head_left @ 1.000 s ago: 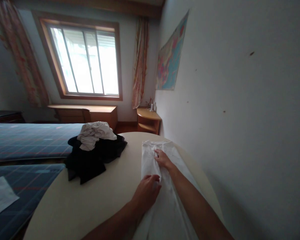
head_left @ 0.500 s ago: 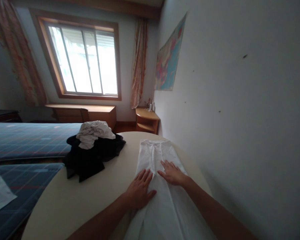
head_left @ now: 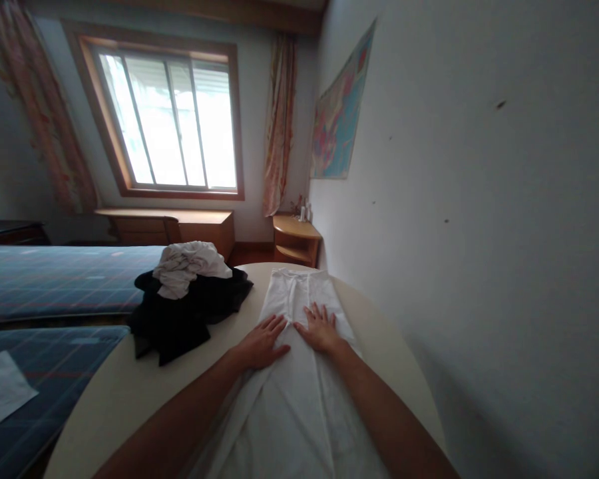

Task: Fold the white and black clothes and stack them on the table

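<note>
A white garment, apparently trousers (head_left: pixel 299 392), lies lengthwise on the round cream table (head_left: pixel 104 406). Its narrower waistband end points away from me, and the near end runs out of the bottom of the view. My left hand (head_left: pixel 263 342) rests flat on the garment's left edge, fingers stretched forward and thumb out to the side. Just to its right, my right hand (head_left: pixel 320 330) presses on the cloth with spread fingers. Neither hand grips anything. A crease runs down the fabric between and below the hands.
A heap of black clothing (head_left: pixel 174 326) with a crumpled light-coloured cloth (head_left: pixel 190 266) on top sits on the table's left side. Plaid mattresses (head_left: pixel 70 279) lie to the left, a white sheet (head_left: pixel 4 389) on the nearer one. A wall (head_left: pixel 504 266) closes off the right.
Both hands have moved forward and left, staying flat on the white trousers. The waistband end has shifted left and slightly farther away.
</note>
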`<state>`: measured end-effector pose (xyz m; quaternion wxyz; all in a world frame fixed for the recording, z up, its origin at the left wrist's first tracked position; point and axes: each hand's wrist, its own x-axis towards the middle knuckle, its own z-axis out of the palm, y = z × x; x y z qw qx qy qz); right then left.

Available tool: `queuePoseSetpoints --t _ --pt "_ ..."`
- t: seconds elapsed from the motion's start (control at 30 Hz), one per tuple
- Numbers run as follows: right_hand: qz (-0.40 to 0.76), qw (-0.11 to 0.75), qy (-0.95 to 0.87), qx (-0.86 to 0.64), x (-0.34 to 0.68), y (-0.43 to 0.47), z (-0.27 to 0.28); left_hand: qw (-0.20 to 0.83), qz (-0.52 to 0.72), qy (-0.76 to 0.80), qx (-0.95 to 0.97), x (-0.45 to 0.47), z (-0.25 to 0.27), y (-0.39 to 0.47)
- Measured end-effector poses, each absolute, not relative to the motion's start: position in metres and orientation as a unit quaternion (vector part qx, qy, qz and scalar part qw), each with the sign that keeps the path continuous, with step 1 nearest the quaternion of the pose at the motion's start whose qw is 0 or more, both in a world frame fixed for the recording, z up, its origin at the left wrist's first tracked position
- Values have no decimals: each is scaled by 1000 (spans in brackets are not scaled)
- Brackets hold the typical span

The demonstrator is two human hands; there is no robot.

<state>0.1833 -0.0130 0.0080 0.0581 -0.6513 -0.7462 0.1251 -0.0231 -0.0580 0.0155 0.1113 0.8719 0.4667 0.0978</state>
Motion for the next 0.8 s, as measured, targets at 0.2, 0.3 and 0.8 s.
queuePoseSetpoints --t 0.2,0.3,0.8 --pt "74 116 -745 -653 177 -2 1 106 128 498 851 -24 27 -63" --pt "46 182 -766 -615 177 -8 3 91 136 531 831 -27 38 -87" --pt "-50 165 -869 -464 160 -17 36 184 17 605 774 -54 87 -175"
